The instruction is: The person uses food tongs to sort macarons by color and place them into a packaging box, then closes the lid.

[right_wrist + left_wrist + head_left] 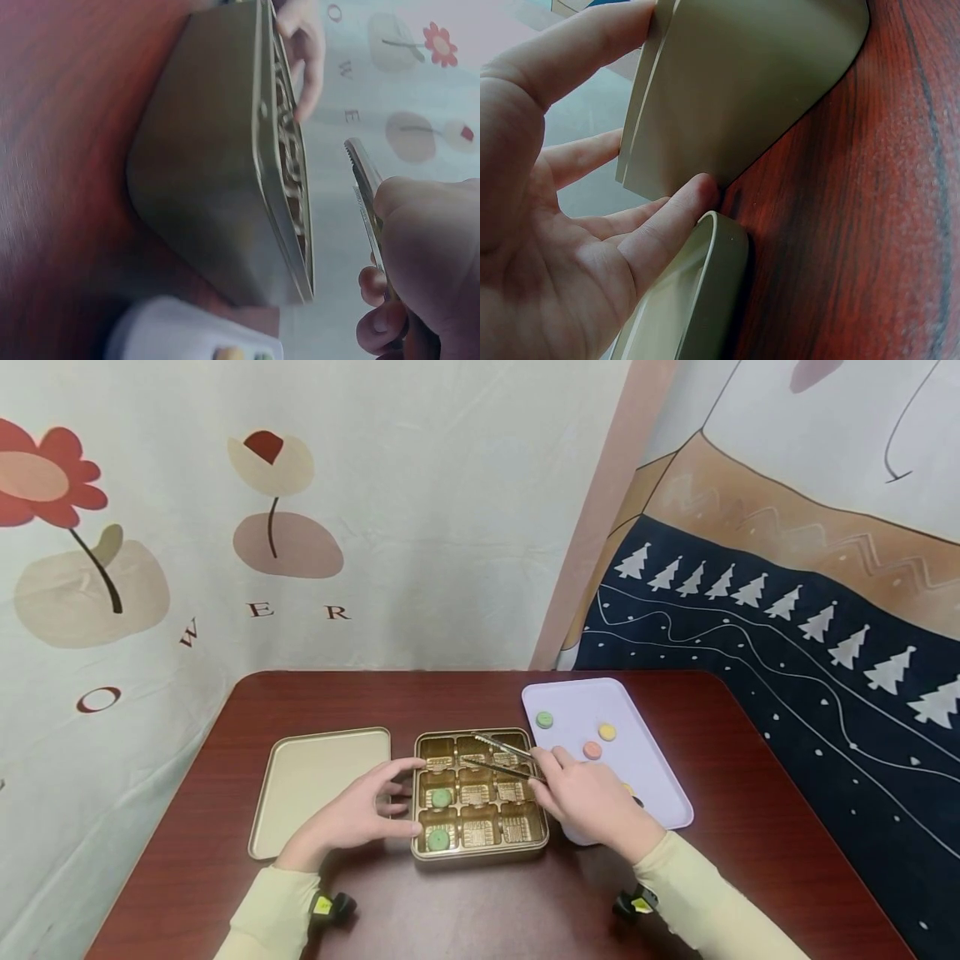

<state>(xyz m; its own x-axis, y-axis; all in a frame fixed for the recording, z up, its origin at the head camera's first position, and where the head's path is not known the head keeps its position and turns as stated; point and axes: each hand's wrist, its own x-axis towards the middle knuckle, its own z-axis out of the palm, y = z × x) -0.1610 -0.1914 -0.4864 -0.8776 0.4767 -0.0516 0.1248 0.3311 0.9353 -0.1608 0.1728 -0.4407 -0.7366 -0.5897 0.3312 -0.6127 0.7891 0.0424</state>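
Note:
A gold tin (480, 856) with a divided insert stands in the middle of the table. Two green macaron-like discs, one in the near left compartment (438, 839) and another (441, 797) just behind it, lie inside. My left hand (360, 806) spreads around the tin's left side, thumb and fingertips touching its rim and wall, as the left wrist view also shows. My right hand (588, 797) grips metal tongs (504, 753) over the back compartments. Their serrated tips stand apart with nothing between them.
Left of the tin lies its shallow gold lid (315, 777). A lilac tray (660, 777) at the right bears a green disc (544, 720), a yellow disc (607, 732) and a pink disc (592, 750); more pieces are partly hidden behind my right hand. A patterned curtain (450, 568) hangs behind.

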